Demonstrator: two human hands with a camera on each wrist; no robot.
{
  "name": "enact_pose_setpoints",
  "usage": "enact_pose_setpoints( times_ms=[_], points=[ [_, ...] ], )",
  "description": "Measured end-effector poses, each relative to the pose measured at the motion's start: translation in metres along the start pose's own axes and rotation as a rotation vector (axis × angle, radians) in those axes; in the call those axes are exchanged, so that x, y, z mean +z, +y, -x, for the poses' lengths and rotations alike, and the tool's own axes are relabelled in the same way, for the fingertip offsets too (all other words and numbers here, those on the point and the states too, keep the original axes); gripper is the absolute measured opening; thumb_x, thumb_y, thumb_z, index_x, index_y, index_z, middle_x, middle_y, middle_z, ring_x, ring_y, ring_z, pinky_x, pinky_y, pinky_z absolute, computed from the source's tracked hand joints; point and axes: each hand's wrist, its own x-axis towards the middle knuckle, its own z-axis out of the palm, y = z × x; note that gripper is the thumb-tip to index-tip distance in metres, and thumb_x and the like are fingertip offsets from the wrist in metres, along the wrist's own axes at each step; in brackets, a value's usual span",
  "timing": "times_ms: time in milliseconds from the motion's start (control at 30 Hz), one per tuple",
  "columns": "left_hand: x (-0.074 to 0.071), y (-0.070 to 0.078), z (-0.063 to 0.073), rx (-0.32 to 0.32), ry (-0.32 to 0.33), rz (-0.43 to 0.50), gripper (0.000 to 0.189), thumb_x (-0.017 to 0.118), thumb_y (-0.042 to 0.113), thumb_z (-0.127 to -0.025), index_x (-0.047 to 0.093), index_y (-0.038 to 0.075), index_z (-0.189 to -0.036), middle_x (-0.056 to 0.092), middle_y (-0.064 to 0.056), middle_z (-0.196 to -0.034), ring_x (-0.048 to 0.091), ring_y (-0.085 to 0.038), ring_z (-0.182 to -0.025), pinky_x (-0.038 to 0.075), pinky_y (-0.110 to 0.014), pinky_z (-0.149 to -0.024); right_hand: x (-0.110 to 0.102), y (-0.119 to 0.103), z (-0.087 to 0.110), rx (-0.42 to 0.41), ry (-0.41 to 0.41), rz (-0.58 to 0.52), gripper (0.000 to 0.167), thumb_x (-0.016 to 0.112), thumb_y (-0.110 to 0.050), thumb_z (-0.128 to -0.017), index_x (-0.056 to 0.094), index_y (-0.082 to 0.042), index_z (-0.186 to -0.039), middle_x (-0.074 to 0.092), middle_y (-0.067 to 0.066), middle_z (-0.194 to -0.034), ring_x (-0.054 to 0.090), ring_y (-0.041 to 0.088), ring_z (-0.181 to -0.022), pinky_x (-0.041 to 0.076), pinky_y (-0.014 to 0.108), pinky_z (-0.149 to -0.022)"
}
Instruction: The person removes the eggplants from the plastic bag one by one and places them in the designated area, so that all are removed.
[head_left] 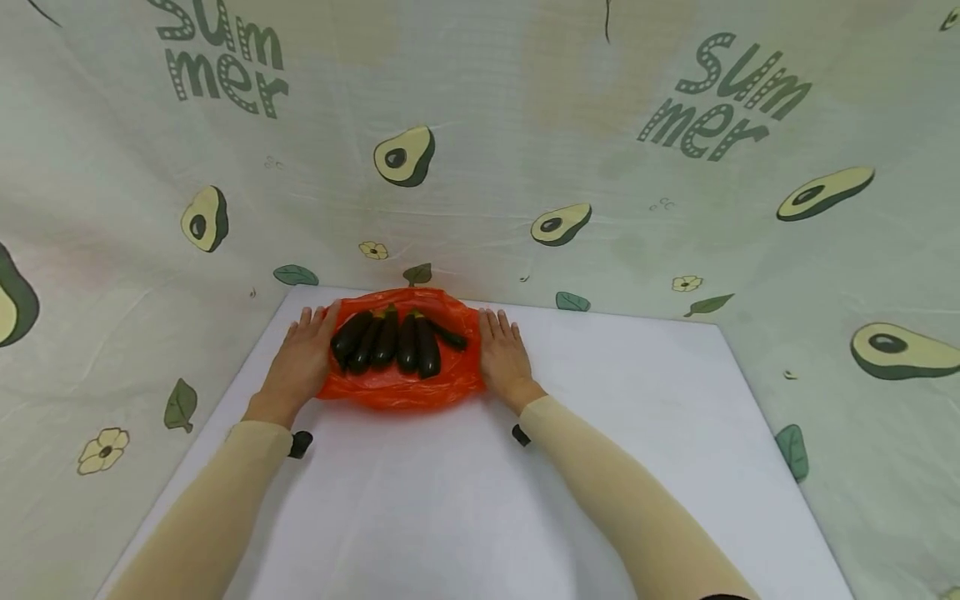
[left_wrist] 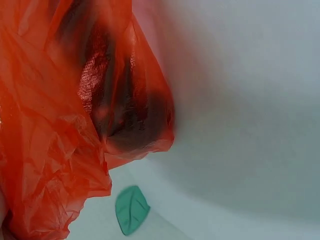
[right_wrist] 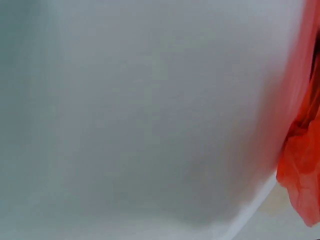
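Note:
Several glossy dark eggplants point(head_left: 386, 340) lie side by side in an orange-red plastic bag point(head_left: 397, 396) at the back of the table. My left hand point(head_left: 302, 354) rests against the bag's left side, its fingers straight and pointing away from me. At the opposite side, my right hand point(head_left: 504, 354) touches the bag's right edge with straight fingers. The left wrist view shows the crinkled bag point(left_wrist: 45, 135) close up, with dark shapes showing through the film. Only a strip of the bag point(right_wrist: 305, 170) appears at the right of the right wrist view.
The white table point(head_left: 420, 500) has its back edge just behind the bag. A pale cloth printed with avocados, leaves and lettering point(head_left: 480, 167) hangs behind the table and at both sides. Dark wrist-worn pieces point(head_left: 300, 444) sit under the sleeves.

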Motion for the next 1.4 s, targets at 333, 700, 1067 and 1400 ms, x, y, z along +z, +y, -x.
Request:
enact_pose_setpoints(
  times_ms=[333, 700, 1067, 1400],
  points=[
    [0.007, 0.035, -0.02, 0.037, -0.06, 0.003, 0.073, 0.046, -0.002, -0.105, 0.015, 0.01, -0.17, 0.026, -0.03, -0.169, 0.014, -0.051, -0.16, 0.017, -0.065, -0.128, -0.006, 0.038, 0.025, 0.047, 0.045, -0.014, 0.065, 0.043, -0.006, -0.106, 0.022, -0.006, -0.168, 0.027, 0.022, -0.172, 0.02, 0.043, -0.162, 0.022, 0.062, -0.129],
    [0.023, 0.071, -0.035, 0.146, -0.073, -0.058, 0.072, 0.046, -0.002, -0.105, 0.019, 0.014, -0.17, 0.022, -0.028, -0.172, 0.013, -0.048, -0.161, 0.019, -0.063, -0.128, -0.016, 0.081, 0.059, 0.095, 0.085, -0.014, 0.069, 0.045, -0.001, -0.103, 0.025, -0.009, -0.168, 0.022, 0.025, -0.173, 0.018, 0.045, -0.161, 0.022, 0.066, -0.127],
    [0.037, 0.113, -0.037, 0.211, -0.087, -0.112, 0.066, 0.046, 0.009, -0.109, 0.021, 0.015, -0.17, 0.018, -0.026, -0.174, 0.012, -0.046, -0.162, 0.019, -0.062, -0.128, -0.028, 0.113, 0.099, 0.155, 0.097, 0.009, 0.068, 0.047, -0.002, -0.103, 0.025, -0.004, -0.167, 0.021, 0.028, -0.172, 0.018, 0.049, -0.16, 0.019, 0.07, -0.126],
    [0.041, 0.137, -0.031, 0.211, -0.1, -0.144, 0.068, 0.055, 0.013, -0.107, 0.027, 0.019, -0.169, 0.015, -0.025, -0.175, 0.011, -0.048, -0.162, 0.02, -0.062, -0.129, -0.035, 0.136, 0.126, 0.207, 0.079, 0.011, 0.066, 0.045, -0.005, -0.105, 0.023, -0.002, -0.167, 0.018, 0.029, -0.173, 0.017, 0.05, -0.16, 0.018, 0.071, -0.126]
  ],
)
